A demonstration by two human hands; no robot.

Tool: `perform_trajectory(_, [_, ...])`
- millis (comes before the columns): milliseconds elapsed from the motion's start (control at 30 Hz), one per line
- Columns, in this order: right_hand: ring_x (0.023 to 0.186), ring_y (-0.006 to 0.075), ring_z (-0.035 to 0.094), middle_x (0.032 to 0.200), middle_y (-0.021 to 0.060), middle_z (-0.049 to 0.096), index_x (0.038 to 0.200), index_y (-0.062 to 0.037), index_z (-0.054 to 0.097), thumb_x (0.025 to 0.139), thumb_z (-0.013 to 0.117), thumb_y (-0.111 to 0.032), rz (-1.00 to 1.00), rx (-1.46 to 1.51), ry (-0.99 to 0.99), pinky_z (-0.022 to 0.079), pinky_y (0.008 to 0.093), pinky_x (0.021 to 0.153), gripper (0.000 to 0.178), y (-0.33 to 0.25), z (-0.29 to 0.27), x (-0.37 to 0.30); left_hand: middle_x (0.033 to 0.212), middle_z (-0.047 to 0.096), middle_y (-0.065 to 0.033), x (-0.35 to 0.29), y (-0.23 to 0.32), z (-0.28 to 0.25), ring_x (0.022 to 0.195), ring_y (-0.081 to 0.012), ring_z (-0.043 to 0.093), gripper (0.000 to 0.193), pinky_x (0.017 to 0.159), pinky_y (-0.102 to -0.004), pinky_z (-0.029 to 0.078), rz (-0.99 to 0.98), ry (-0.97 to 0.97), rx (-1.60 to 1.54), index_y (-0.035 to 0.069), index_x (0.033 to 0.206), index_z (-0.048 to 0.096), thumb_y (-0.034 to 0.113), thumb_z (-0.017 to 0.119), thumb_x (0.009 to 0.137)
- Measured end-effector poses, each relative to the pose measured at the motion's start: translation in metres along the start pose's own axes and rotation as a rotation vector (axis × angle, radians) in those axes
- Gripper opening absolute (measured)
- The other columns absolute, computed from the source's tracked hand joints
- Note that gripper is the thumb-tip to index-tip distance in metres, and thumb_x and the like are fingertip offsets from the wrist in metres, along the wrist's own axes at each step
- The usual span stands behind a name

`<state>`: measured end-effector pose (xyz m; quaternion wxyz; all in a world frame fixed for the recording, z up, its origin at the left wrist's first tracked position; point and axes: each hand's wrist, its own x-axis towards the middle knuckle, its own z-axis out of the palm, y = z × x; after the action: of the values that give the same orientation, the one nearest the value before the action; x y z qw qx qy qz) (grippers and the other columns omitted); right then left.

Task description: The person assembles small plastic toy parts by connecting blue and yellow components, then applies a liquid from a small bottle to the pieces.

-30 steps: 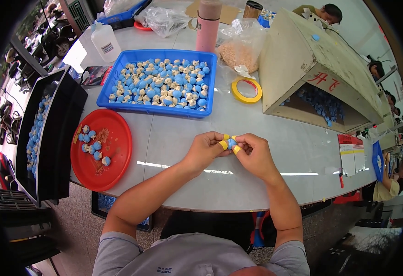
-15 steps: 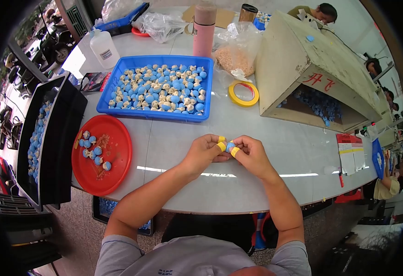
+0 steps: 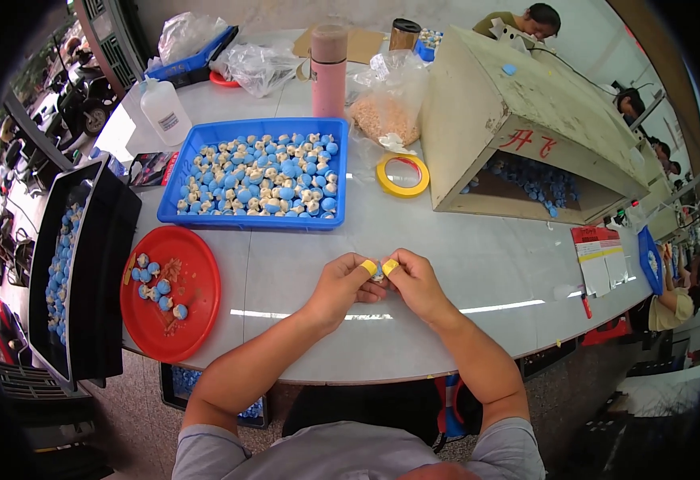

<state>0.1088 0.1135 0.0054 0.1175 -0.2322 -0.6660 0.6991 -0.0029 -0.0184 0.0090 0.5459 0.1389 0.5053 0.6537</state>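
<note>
Over the grey tabletop my two hands meet in front of me, with yellow tape wrapped on some fingers. Between the thumbs and fingertips is a small round blue-and-white piece (image 3: 379,275), mostly covered by them. My left hand (image 3: 345,282) is closed on its left side, and my right hand (image 3: 419,286) pinches it from the right. Left of the hands lies a red round tray (image 3: 198,320) with several blue-and-cream ball-shaped pieces (image 3: 158,296). Beyond the hands, a blue rectangular tray (image 3: 254,221) is filled with many similar pieces.
A black bin (image 3: 98,320) with blue pieces stands at the left edge. Behind are a white bottle (image 3: 164,114), a pink flask (image 3: 329,84), a bag of tan granules (image 3: 386,112) and yellow tape (image 3: 404,190). A beige open box (image 3: 470,120) holds blue bits. Other people sit beyond.
The whole view has shifted, so the table things appear lower and further left. My thumbs have come closer over the small piece, hiding more of it; both hands still hold it.
</note>
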Motion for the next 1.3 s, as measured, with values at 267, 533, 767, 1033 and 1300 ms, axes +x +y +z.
perform_trajectory(267, [0.057, 0.0151, 0.049, 0.063, 0.0094, 0.054, 0.080, -0.0026, 0.046, 0.096, 0.050, -0.015, -0.202, -0.284, 0.223, 0.041, 0.0329, 0.055, 0.021, 0.008, 0.022, -0.010, 0.087, 0.063, -0.0077, 0.000, -0.015, 0.003, 0.074, -0.0128, 0.060, 0.016, 0.065, -0.0252, 0.047, 0.088, 0.060, 0.003, 0.002, 0.101, 0.057, 0.018, 0.056, 0.097])
perform_trajectory(533, [0.056, 0.0145, 0.050, 0.062, 0.0091, 0.055, 0.079, -0.0020, 0.044, 0.095, 0.049, -0.012, -0.232, -0.224, 0.230, 0.041, 0.0331, 0.052, 0.020, 0.012, 0.024, -0.010, 0.087, 0.062, -0.0066, 0.000, -0.014, 0.003, 0.073, -0.0124, 0.059, 0.017, 0.066, -0.0257, 0.046, 0.080, 0.047, 0.009, 0.003, 0.100, 0.057, 0.019, 0.057, 0.096])
perform_trajectory(767, [0.055, 0.0131, 0.047, 0.061, 0.0083, 0.053, 0.077, -0.0019, 0.043, 0.094, 0.049, -0.010, -0.256, -0.226, 0.234, 0.040, 0.0325, 0.052, 0.019, 0.016, 0.022, -0.010, 0.079, 0.061, -0.0049, 0.000, -0.014, 0.004, 0.070, -0.0118, 0.059, 0.015, 0.064, -0.0253, 0.047, 0.084, 0.039, 0.002, 0.005, 0.095, 0.056, 0.019, 0.056, 0.098])
perform_trajectory(1033, [0.055, 0.0111, 0.041, 0.059, 0.0063, 0.047, 0.076, -0.0025, 0.040, 0.093, 0.049, -0.008, -0.258, -0.226, 0.224, 0.037, 0.0315, 0.050, 0.020, 0.018, 0.021, -0.010, 0.082, 0.060, -0.0053, 0.000, -0.013, 0.005, 0.071, -0.0111, 0.059, 0.014, 0.063, -0.0246, 0.046, 0.065, 0.045, 0.010, 0.003, 0.095, 0.056, 0.017, 0.056, 0.096])
perform_trajectory(1300, [0.056, 0.0101, 0.037, 0.058, 0.0051, 0.043, 0.074, -0.0031, 0.038, 0.093, 0.049, -0.008, -0.234, -0.183, 0.226, 0.034, 0.0310, 0.049, 0.022, 0.026, 0.020, -0.008, 0.079, 0.061, -0.0048, -0.001, -0.012, 0.005, 0.069, -0.0116, 0.058, 0.015, 0.064, -0.0256, 0.047, 0.065, 0.043, -0.003, 0.004, 0.094, 0.056, 0.019, 0.057, 0.097])
